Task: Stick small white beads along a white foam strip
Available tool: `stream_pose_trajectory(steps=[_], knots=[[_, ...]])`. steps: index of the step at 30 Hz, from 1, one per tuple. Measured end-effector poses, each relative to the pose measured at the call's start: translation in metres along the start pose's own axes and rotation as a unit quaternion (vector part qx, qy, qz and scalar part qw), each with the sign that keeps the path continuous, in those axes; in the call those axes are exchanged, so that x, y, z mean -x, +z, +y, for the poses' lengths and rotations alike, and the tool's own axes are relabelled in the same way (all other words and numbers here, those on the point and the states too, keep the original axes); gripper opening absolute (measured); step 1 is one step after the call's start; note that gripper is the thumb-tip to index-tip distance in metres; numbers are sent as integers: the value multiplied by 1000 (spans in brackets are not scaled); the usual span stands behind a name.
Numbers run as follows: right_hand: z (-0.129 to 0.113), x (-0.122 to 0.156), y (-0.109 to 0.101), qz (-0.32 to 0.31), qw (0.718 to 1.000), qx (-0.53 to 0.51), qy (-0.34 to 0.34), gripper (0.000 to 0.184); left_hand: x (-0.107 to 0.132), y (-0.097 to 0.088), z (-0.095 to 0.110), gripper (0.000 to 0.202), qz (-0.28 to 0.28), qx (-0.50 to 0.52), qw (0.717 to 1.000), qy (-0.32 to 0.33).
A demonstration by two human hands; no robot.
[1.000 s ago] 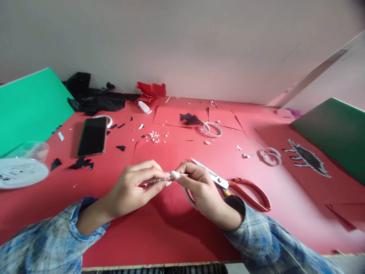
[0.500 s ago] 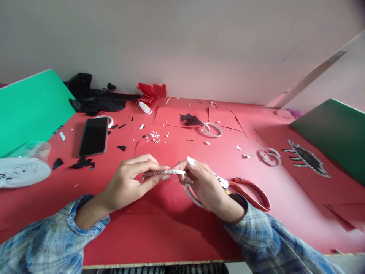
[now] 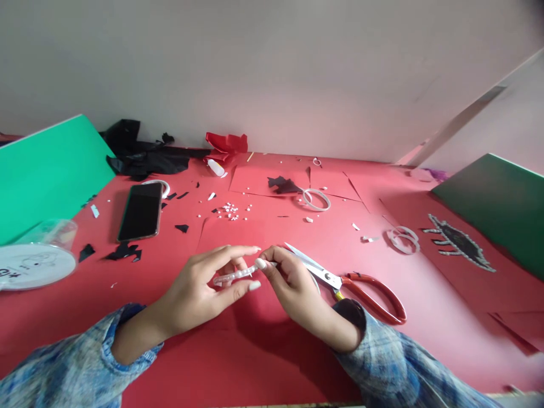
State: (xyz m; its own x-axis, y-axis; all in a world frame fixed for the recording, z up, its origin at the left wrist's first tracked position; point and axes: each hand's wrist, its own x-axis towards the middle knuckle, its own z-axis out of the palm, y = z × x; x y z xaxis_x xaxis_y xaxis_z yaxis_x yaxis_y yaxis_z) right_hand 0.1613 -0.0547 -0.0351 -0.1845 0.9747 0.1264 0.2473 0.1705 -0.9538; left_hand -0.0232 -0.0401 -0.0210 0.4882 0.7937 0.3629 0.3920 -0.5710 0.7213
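Observation:
A thin whitish band with a row of pearl beads [image 3: 236, 276] runs between my two hands, low over the red table. My right hand [image 3: 293, 283] pinches its right end between thumb and forefinger. More of the white band curves out below that hand, partly hidden. Around the beaded stretch, the thumb and forefinger of my left hand [image 3: 191, 286] are spread apart. Its other fingers curl behind the band; whether they touch it is unclear. Scissors with red handles [image 3: 378, 297] lie just right of my right hand, blades pointing up-left.
Loose white beads [image 3: 230, 211] lie beyond my hands. White rings [image 3: 317, 200] sit farther back and right. A phone [image 3: 140, 212], black scraps [image 3: 148, 158], a small white bottle [image 3: 216, 168] and a clear tub [image 3: 38, 263] are left. A bead-edged black eye shape [image 3: 461, 242] lies right.
My left thumb and forefinger have parted from the band they pinched. My right hand has shifted slightly left along it and turned, uncovering the scissor blades.

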Motion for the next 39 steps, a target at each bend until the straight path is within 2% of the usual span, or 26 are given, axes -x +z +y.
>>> stream_pose_trajectory(steps=[3, 7, 9, 11, 14, 19, 24, 27, 32, 36, 39], knots=[[5, -3, 0, -33, 997, -65, 26, 37, -4, -5, -5, 24, -13, 3, 999, -35], [5, -6, -4, -79, 988, -129, 28, 49, -15, -18, -13, 18, -53, 16, 994, -99], [2, -7, -8, -92, 986, -135, 44, 42, -20, -27, -17, 19, -77, 14, 987, -139], [-2, -8, -11, -104, 986, -117, 59, 26, -23, -40, -23, 22, -112, 10, 980, -162], [-7, -8, -15, -118, 988, -86, 56, 13, -26, -60, -33, 23, -151, 3, 977, -152], [-10, -8, -11, -120, 989, -81, 44, 18, -28, -81, -46, 22, -110, 25, 989, -96], [-9, -6, -7, -151, 981, -113, 46, 29, -27, -89, -50, 20, -100, 27, 990, -98], [-6, -5, -5, -176, 971, -148, 66, 29, -24, -95, -50, 20, -101, 27, 990, -97], [-2, -2, -1, -182, 962, -185, 90, 31, -22, -99, -47, 20, -90, 32, 992, -84], [-8, 0, -2, -201, 957, -171, 117, 31, -23, -100, -47, 19, -120, 27, 988, -98], [-11, 1, -3, -204, 962, -135, 119, 29, -24, -99, -52, 20, -172, -1, 977, -127]])
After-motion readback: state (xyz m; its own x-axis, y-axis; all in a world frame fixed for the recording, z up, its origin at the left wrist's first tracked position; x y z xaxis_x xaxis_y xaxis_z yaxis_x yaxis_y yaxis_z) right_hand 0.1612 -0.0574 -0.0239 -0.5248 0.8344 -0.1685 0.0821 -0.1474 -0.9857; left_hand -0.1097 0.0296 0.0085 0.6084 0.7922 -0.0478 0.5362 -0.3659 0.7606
